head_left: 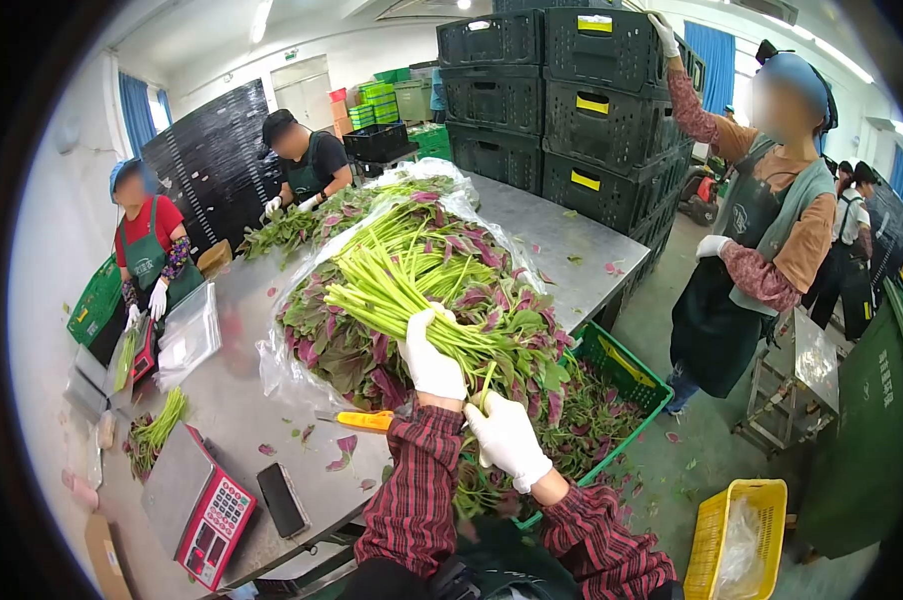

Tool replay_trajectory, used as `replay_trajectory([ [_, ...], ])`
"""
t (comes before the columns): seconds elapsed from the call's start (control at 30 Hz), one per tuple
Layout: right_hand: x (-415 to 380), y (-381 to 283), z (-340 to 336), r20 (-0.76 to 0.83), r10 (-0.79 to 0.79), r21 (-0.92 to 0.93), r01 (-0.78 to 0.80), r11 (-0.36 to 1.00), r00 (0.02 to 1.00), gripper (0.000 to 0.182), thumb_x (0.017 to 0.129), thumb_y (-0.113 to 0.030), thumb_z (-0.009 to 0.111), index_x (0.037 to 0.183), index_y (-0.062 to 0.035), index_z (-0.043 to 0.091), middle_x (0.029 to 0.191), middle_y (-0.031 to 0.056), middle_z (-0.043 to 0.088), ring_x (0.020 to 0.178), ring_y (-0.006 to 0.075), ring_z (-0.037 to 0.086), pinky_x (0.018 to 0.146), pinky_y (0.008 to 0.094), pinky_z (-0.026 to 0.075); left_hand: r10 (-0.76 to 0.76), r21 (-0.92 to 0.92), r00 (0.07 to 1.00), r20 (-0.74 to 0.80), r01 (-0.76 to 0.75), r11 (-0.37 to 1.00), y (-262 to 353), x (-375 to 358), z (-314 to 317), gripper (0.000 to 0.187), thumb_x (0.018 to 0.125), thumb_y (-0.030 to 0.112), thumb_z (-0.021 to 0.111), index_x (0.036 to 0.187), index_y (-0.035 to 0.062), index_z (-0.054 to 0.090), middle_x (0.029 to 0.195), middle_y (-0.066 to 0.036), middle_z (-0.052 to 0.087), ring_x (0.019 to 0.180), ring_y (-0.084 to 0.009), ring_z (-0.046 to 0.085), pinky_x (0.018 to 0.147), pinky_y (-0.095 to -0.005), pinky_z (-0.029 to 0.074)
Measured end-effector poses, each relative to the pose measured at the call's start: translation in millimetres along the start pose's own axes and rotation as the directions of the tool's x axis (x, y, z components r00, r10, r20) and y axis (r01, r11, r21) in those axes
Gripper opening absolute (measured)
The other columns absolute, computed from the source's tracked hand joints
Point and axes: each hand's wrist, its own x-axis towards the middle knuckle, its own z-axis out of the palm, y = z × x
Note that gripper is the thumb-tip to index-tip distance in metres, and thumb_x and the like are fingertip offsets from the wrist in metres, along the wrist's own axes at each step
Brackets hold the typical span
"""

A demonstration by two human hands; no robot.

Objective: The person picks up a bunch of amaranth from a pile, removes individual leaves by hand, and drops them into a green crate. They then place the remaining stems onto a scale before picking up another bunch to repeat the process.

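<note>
My left hand (435,358), in a white glove, is closed around a bunch of leafy greens (377,285) with long pale green stems and purple-green leaves. Just below and to the right, my right hand (509,440), also gloved, pinches a single stem (487,385) at the near side of the bunch. Behind both hands rises a large heap of the same greens (347,335) on clear plastic sheeting (272,360). A yellow-handled knife (366,420) lies on the metal table beside my left wrist.
Under my right arm stands a green crate (655,400) of leaves. A red scale (212,520), a phone (284,500) and a small bunch (159,430) lie on the table (242,400). Black crates (612,130) are stacked behind. Three co-workers stand nearby; a yellow basket (707,545) is at right.
</note>
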Motion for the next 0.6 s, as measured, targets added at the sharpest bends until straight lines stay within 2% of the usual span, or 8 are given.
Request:
replay_trajectory([
  [0.07, -3.7, -1.9, -2.0, 0.021, 0.022, -0.032, -0.021, 0.999, 1.0, 0.026, 0.087, -0.023, 0.051, 0.078, 0.0011, 0.051, 0.056, 0.0191, 0.055, 0.051, 0.0363, 0.056, 0.051, 0.0435, 0.044, -0.008, -0.019, 1.0, -0.028, 0.007, 1.0, 2.4, -0.7, -2.1, 0.01, 0.077, 0.01, 0.053, 0.086, 0.0042, 0.052, 0.076, -0.004, 0.053, 0.069, -0.0151, 0.052, 0.064, -0.0272, 0.045],
  [0.17, -18.7, -3.4, -4.3, 0.142, 0.045, -0.188, -0.018, 0.982, 0.989, 0.018, 0.086, -0.02, 0.052, 0.082, -0.0025, 0.053, 0.057, 0.0178, 0.055, 0.054, 0.0365, 0.056, 0.049, 0.0457, 0.043, -0.178, -0.113, 0.978, 0.112, 0.19, 0.975, 10.0, 17.3, -20.8, 0.011, 0.079, 0.014, 0.052, 0.084, 0.0044, 0.053, 0.075, -0.003, 0.053, 0.068, -0.0154, 0.051, 0.064, -0.0273, 0.045],
  [0.2, -28.8, 7.9, -0.8, 0.058, -0.204, -0.268, 0.212, 0.94, 0.977, 0.015, 0.086, -0.019, 0.051, 0.083, -0.0045, 0.053, 0.055, 0.0173, 0.053, 0.052, 0.0355, 0.056, 0.048, 0.0445, 0.043, -0.172, -0.147, 0.971, 0.164, 0.197, 0.969, 13.5, 23.7, -26.9, 0.013, 0.079, 0.017, 0.05, 0.083, 0.0046, 0.05, 0.072, -0.003, 0.049, 0.067, -0.0154, 0.048, 0.065, -0.0274, 0.043],
  [0.27, -44.9, 23.8, -9.6, 0.059, -0.291, -0.289, 0.295, 0.911, 0.955, 0.012, 0.086, -0.017, 0.051, 0.083, -0.0055, 0.054, 0.054, 0.0158, 0.053, 0.051, 0.0343, 0.056, 0.047, 0.0431, 0.044, -0.093, -0.185, 0.953, 0.288, 0.151, 0.971, 20.4, 39.2, -38.6, 0.014, 0.079, 0.019, 0.05, 0.083, 0.0051, 0.046, 0.071, -0.003, 0.045, 0.066, -0.0152, 0.044, 0.066, -0.028, 0.04],
  [0.33, -53.0, 40.8, -33.2, 0.091, -0.216, -0.423, 0.234, 0.876, 0.972, 0.011, 0.085, -0.016, 0.051, 0.082, -0.0051, 0.054, 0.055, 0.0152, 0.054, 0.051, 0.0329, 0.057, 0.047, 0.0423, 0.045, -0.093, -0.234, 0.898, 0.431, 0.21, 0.949, 33.5, 47.4, -51.0, 0.016, 0.078, 0.019, 0.051, 0.081, 0.0061, 0.043, 0.07, -0.002, 0.042, 0.065, -0.0145, 0.042, 0.067, -0.0282, 0.038],
  [0.43, -56.2, 80.2, -67.6, -0.141, -0.029, -0.632, -0.068, 0.772, 0.99, 0.02, 0.085, -0.014, 0.053, 0.101, -0.0026, 0.057, 0.057, 0.0164, 0.056, 0.05, 0.0317, 0.058, 0.047, 0.0408, 0.046, -0.034, -0.302, 0.892, 0.452, 0.188, 0.935, 53.6, 47.7, -53.4, 0.017, 0.075, 0.016, 0.055, 0.079, 0.008, 0.041, 0.068, -0.001, 0.039, 0.064, -0.0132, 0.041, 0.068, -0.0279, 0.038],
  [0.53, -51.9, 82.6, -91.9, -0.358, -0.063, -0.575, -0.166, 0.801, 0.932, 0.028, 0.085, -0.011, 0.054, 0.111, -0.0019, 0.056, 0.06, 0.0182, 0.057, 0.047, 0.0304, 0.057, 0.046, 0.0387, 0.045, -0.002, -0.311, 0.878, 0.479, 0.172, 0.935, 67.1, 53.8, -61.9, 0.017, 0.074, 0.013, 0.055, 0.079, 0.0078, 0.04, 0.07, -0.001, 0.039, 0.064, -0.0131, 0.041, 0.066, -0.0287, 0.037],
  [0.6, -50.8, 70.9, -100.6, -0.373, 0.138, -0.35, -0.277, 0.895, 0.917, 0.031, 0.088, -0.012, 0.053, 0.117, -0.0028, 0.052, 0.055, 0.0142, 0.056, 0.041, 0.0244, 0.055, 0.042, 0.036, 0.044, 0.02, -0.29, 0.886, 0.464, 0.131, 0.948, 73.2, 55.6, -67.3, 0.016, 0.073, 0.012, 0.054, 0.08, 0.0073, 0.04, 0.071, -0.001, 0.039, 0.063, -0.0132, 0.04, 0.066, -0.0286, 0.037],
])
